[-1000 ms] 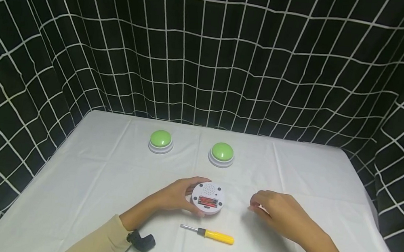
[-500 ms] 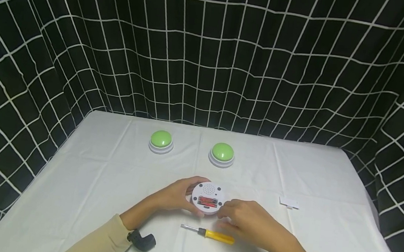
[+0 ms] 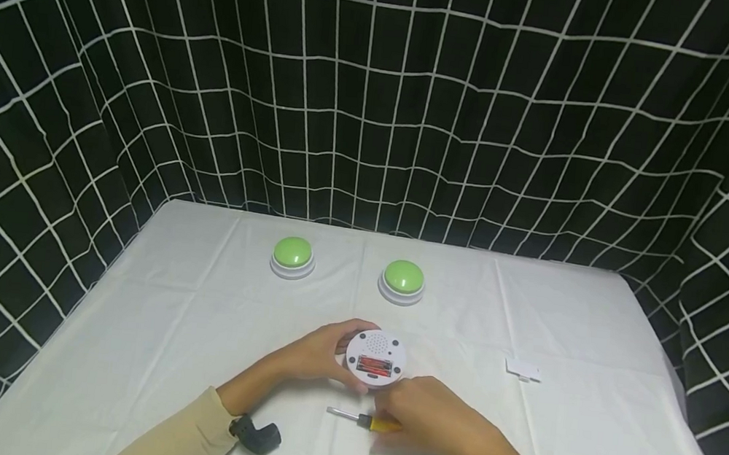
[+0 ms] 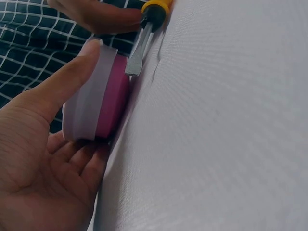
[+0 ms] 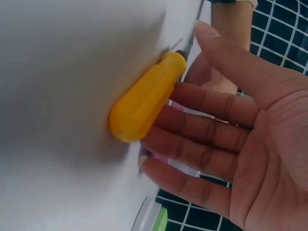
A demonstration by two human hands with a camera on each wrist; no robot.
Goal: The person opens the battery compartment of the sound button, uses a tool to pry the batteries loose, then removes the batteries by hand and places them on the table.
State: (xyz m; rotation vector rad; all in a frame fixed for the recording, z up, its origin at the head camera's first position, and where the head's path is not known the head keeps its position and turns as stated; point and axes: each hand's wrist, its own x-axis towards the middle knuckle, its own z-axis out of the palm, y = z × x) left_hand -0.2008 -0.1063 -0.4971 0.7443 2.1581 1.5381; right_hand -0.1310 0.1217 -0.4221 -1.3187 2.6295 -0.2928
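Observation:
A round white button buzzer [image 3: 377,342] lies upside down on the cloth, its pink dome downward in the left wrist view. Its battery bay is uncovered and holds red batteries [image 3: 374,365]. My left hand [image 3: 319,351] grips the buzzer's side between thumb and fingers. Just in front lies a screwdriver [image 5: 144,101] with a yellow handle and a flat metal tip pointing left. My right hand [image 3: 432,417] is over the handle end. In the right wrist view its fingers extend beside the handle, the thumb held apart from it.
Two buzzers with green domes, a left one [image 3: 292,255] and a right one [image 3: 402,281], stand farther back. A small white battery cover [image 3: 523,369] lies to the right. White cloth [image 3: 230,317] covers the table, and a dark netted curtain [image 3: 377,97] hangs behind.
My right hand has moved left and toward the front, from beside the battery cover to the screwdriver handle. The cover, hidden at first, now shows. My left hand keeps its hold on the buzzer.

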